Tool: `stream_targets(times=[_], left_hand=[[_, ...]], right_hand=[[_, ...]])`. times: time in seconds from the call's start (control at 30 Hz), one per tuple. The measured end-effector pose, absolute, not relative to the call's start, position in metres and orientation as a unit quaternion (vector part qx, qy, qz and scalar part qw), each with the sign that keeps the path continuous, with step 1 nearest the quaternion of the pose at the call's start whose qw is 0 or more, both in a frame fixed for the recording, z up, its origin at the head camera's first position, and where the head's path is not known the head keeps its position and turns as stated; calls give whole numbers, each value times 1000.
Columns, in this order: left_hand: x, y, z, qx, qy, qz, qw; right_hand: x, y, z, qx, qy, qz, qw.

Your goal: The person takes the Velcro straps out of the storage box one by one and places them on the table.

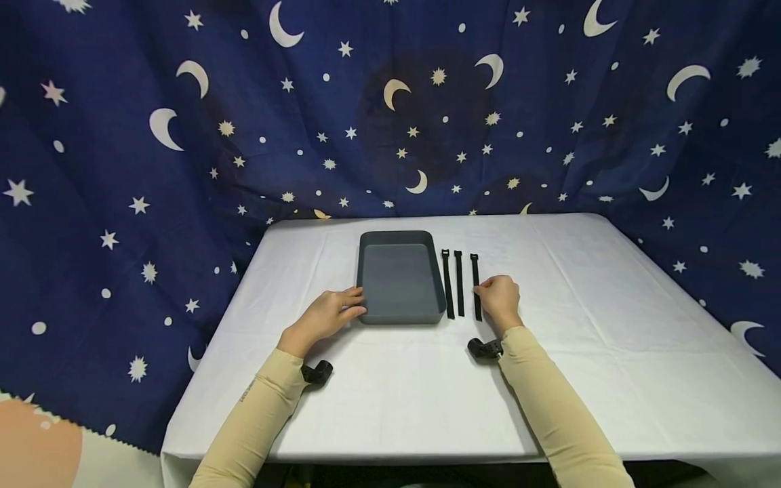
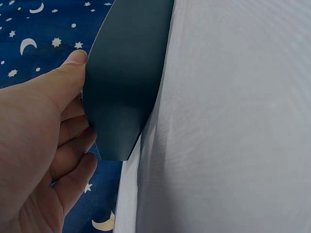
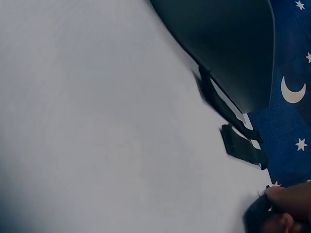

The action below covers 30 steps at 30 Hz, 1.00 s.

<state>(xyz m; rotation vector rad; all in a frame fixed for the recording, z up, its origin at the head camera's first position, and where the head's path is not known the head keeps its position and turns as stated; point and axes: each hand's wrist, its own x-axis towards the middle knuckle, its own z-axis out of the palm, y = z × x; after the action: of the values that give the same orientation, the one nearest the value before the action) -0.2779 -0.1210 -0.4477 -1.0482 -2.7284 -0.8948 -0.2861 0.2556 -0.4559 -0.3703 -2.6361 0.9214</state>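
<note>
A grey rectangular tray [image 1: 401, 318] lies on the white-covered table. My left hand [image 1: 329, 312] rests at its near left corner, fingertips and thumb touching the rim. In the left wrist view the thumb [image 2: 73, 73] and the loosely bent fingers lie along the tray's wall [image 2: 126, 77]. To the right of the tray, three black cable straps lie side by side: a left strap [image 1: 448, 285], a middle strap [image 1: 459, 285] and a right strap [image 1: 476, 271]. My right hand [image 1: 502, 298] pinches the right strap near its middle, between thumb and finger.
A white cloth [image 1: 390, 400] covers the table. Behind and beside it hangs a dark blue curtain [image 1: 342, 122] with moons and stars. Small black cameras sit on both wrists, a left one [image 1: 317, 372] and a right one [image 1: 484, 348], close over the cloth.
</note>
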Motion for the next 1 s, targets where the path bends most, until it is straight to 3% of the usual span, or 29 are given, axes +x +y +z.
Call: stream_targets(times=[0.53, 1.0], left_hand=[[-273, -124, -444, -329, -909, -254, 44], [-271, -131, -438, -323, -925, -187, 65]], right_hand=[[-283, 252, -449, -91, -914, 369, 141], [-299, 203, -407, 4, -905, 409, 114]])
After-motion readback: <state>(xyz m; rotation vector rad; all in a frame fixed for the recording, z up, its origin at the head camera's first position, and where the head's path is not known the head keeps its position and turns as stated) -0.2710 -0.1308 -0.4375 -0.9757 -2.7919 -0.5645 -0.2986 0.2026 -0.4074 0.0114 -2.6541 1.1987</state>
